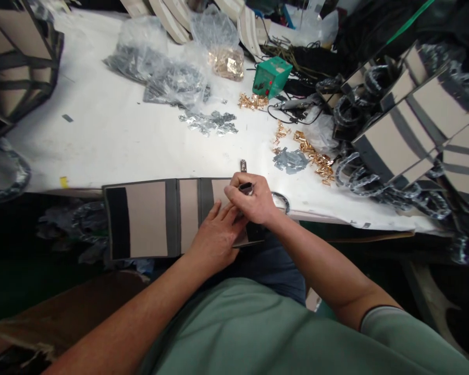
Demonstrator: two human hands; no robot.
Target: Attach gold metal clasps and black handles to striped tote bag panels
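Observation:
A folding panel (146, 219) in beige and dark grey lies opened out along the table's front edge, its near side overhanging. My left hand (217, 232) rests flat on its right part, fingers stretched out. Just above those fingers, my right hand (256, 200) is closed around a dark-ended hand tool (245, 187). The tool's working end is hidden by my hands, so its kind does not show. Beyond my right hand, a small metal piece (243, 165) lies on the table. A dark curved handle (282, 200) wrapped in clear plastic shows to the right of my wrist.
On the white table (101, 140) lie silvery metal plates (211, 122), grey strips (290, 160) and gold-coloured clasps (316, 156). A green box (271, 77) with red lights stands behind them. Stacked beige-and-grey panels (398, 140) crowd the right, with more panels (19, 57) at the left.

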